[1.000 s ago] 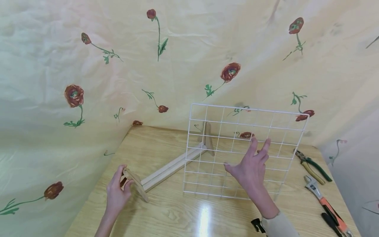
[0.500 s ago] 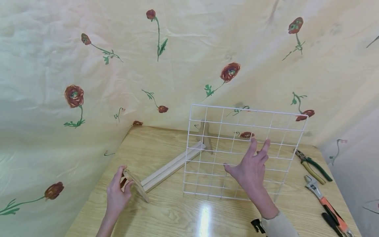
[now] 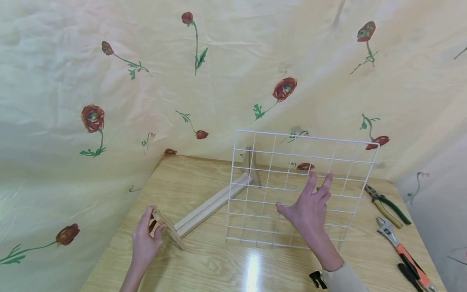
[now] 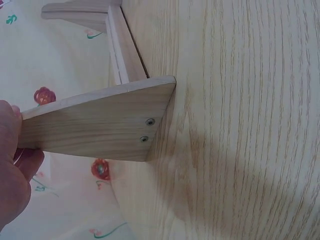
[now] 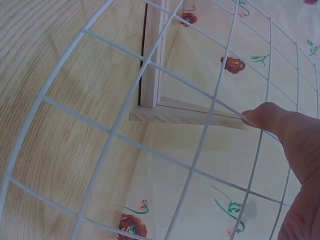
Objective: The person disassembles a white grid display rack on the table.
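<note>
In the head view, my left hand [image 3: 146, 239] pinches the upper end of a near wooden end piece [image 3: 169, 229], with the thumb on one side and fingers on the other. The left wrist view shows two screw heads in that end piece [image 4: 100, 122]. A grooved wooden bar [image 3: 215, 205] joins it to a far upright end piece [image 3: 256, 172], making one stand. My right hand [image 3: 308, 207], its fingers spread over the wires, holds a white wire grid panel [image 3: 270, 168] upright, right of the stand. The thumb [image 5: 270, 117] bears on a wire in the right wrist view.
Green-and-yellow pliers [image 3: 387, 205] and an orange-handled adjustable wrench [image 3: 405, 253] lie along the table's right side. Beside the wrench is a black handle [image 3: 408, 275]. A small black object [image 3: 317, 280] sits by the right sleeve. Flowered cloth [image 3: 226, 81] hangs behind the wooden table [image 3: 211, 263].
The stand's far end has swung slightly left and away, while its near end stays in my left hand. The grid has dipped a little at the top. Both hands hold nearly the same places.
</note>
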The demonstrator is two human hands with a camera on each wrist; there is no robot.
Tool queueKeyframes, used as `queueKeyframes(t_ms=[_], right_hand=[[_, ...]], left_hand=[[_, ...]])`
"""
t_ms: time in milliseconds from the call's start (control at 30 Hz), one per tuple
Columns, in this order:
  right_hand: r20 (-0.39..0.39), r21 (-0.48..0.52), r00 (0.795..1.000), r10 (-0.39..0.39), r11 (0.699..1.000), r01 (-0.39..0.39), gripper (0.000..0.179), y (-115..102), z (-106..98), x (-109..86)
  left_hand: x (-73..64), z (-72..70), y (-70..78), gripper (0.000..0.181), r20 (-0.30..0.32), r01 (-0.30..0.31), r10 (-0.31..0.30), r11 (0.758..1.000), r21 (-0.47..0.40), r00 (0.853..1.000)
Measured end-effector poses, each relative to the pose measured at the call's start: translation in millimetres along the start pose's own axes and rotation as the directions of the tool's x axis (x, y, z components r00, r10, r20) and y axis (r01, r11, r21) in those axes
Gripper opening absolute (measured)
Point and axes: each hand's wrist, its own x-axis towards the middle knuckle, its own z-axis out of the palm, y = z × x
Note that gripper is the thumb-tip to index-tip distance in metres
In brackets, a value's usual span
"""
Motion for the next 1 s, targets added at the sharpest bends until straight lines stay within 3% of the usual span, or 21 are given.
queueKeyframes(t_ms=[333, 767, 1000], right_hand=[[0.019, 0.001, 0.999, 0.027, 1.000, -0.027, 0.137, 0.0, -2.2, -0.6], [0.027, -0.004, 0.999, 0.017, 1.000, -0.016, 0.140, 2.2, -0.1, -2.3], [0.033, 0.001, 0.999, 0.025, 1.000, -0.025, 0.141, 3.2, -0.1, -4.2]], left_hand=[[-2.5, -5.4, 7.0, 0.067, 0.042, 0.073, -0.072, 0.997, -0.024, 0.997], [-4.7, -6.2, 10.7, 0.068, 0.059, 0.103, -0.103, 0.995, -0.006, 0.993], [-6.7, -5.7, 9.9, 0.053, 0.059, 0.094, -0.093, 0.996, -0.001, 0.994]])
